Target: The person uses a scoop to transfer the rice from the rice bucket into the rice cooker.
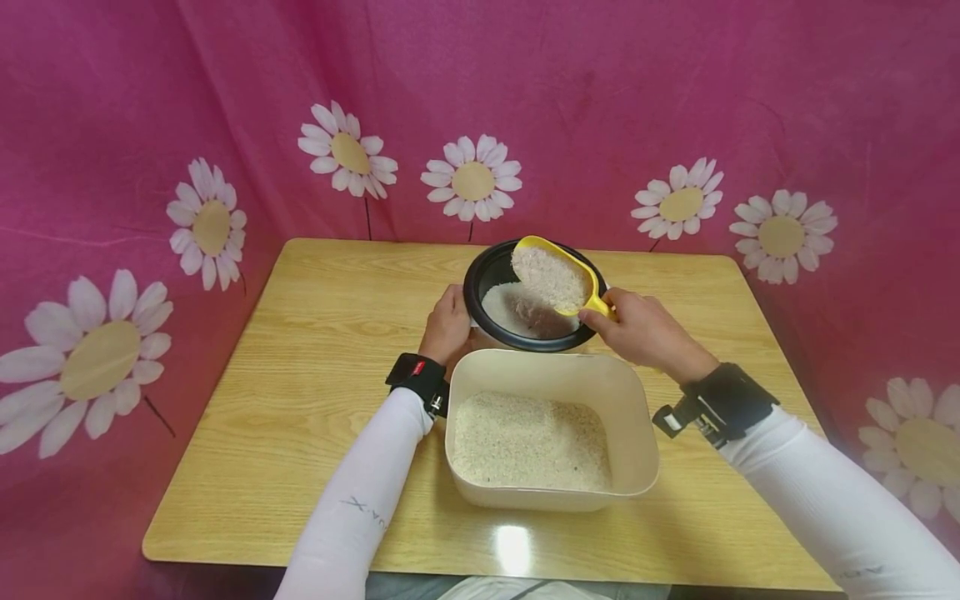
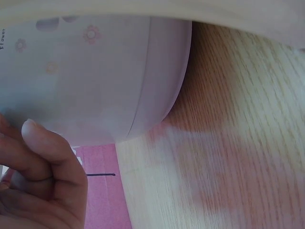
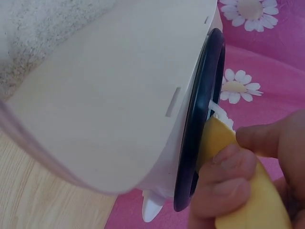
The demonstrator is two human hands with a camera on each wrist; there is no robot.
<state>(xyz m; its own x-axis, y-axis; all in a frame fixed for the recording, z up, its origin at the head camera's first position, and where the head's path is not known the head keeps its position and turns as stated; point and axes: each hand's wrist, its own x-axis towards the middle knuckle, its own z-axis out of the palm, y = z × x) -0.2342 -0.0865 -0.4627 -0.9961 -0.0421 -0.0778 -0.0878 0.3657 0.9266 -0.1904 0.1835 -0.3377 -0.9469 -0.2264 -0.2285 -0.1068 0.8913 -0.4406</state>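
My right hand (image 1: 648, 329) grips the handle of a yellow scoop (image 1: 599, 303), which is heaped with pale rice (image 1: 551, 275). The scoop is over the black inner pot (image 1: 480, 321) of a rice cooker, with its mouth toward the far left. Whitish rice (image 1: 504, 304) lies in the pot below, partly hidden by the scoop. At the cooker's left side, my left hand (image 1: 446, 323) holds on with bent fingers. The left wrist view shows the thumb against the pale cooker body (image 2: 95, 90), printed with small flowers; some of the fingers are cut off by the frame edge.
Between my forearms, in front of the cooker, stands a cream bin (image 1: 555, 367) with rice (image 1: 532, 442) in its bottom. Both stand on a light wooden table (image 1: 322, 375). A pink curtain (image 1: 585, 100) with daisies hangs behind and at both sides.
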